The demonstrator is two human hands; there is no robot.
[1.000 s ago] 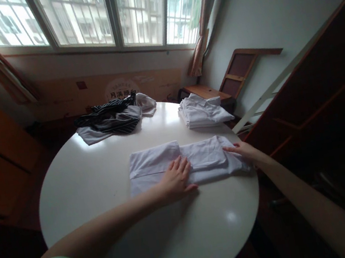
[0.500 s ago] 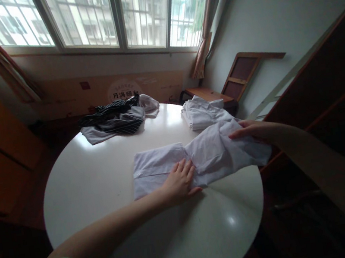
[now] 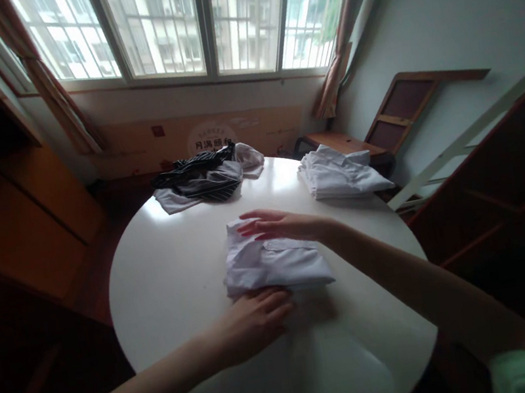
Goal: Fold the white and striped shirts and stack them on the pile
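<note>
Head view: two hands work on one folded white shirt (image 3: 273, 264), which lies near the middle of a round white table (image 3: 167, 284). Right hand (image 3: 280, 225) rests flat on top of the shirt, fingers stretched out and loose, gripping nothing. Left hand (image 3: 250, 321) lies on the tabletop at the shirt's near edge, fingers extended and touching the fold, not clenched. Two other heaps share the table: a stack of folded white shirts (image 3: 339, 174) at the far right edge, and a loose pile of clothes (image 3: 207, 178) at the far side (one dark striped piece on top of pale ones; how many in all cannot be told). Both stand well apart from the shirt, and nothing lies between the hands and it. Behind the table, one cardboard panel (image 3: 203, 136) leans below the window (image 3: 195, 21); it bears a round printed mark with Chinese characters, too small to read. One wooden chair (image 3: 380, 121) stands at the right wall.
</note>
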